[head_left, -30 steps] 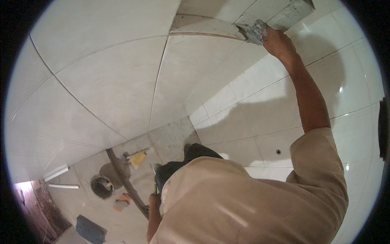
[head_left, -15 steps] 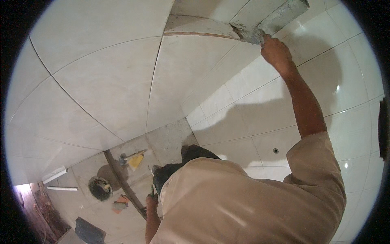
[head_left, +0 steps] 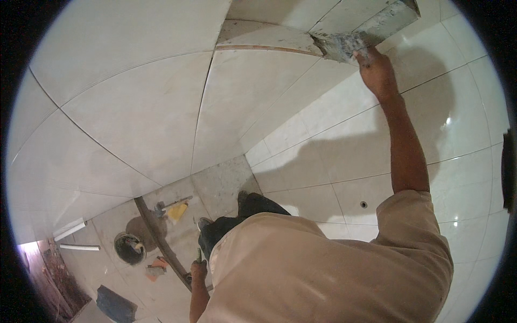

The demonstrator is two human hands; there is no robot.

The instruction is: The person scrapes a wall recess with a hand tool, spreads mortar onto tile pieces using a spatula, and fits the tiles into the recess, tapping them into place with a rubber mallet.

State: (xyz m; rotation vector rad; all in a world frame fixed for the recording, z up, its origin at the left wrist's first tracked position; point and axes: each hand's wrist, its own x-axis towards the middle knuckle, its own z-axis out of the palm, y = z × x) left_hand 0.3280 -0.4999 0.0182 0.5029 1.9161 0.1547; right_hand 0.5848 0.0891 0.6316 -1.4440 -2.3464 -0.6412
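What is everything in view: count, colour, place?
Glossy rectangular wall tiles: many, white, left and right
Rough cement ledge: one, grey, top right
Small round fitting: one, grey, right wall
Round open bucket: one, dark, floor
Long narrow bar: one, brown, beside bucket
Flat angular piece: one, yellow, right of bar
Handled tool: one, grey, beside yellow piece
Thin straight pipes: two, white, lower left
Flat scraps: several, orange and grey, near bar
Flat slab: one, blue-grey, bottom left
Upright object: one, black, right edge
Shirt: one, beige, bottom centre
Trousers: one pair, dark, beyond shirt
Left hand: one, bare, beside shirt, around thin greenish handle
Right hand: one, bare, at ledge, blurred
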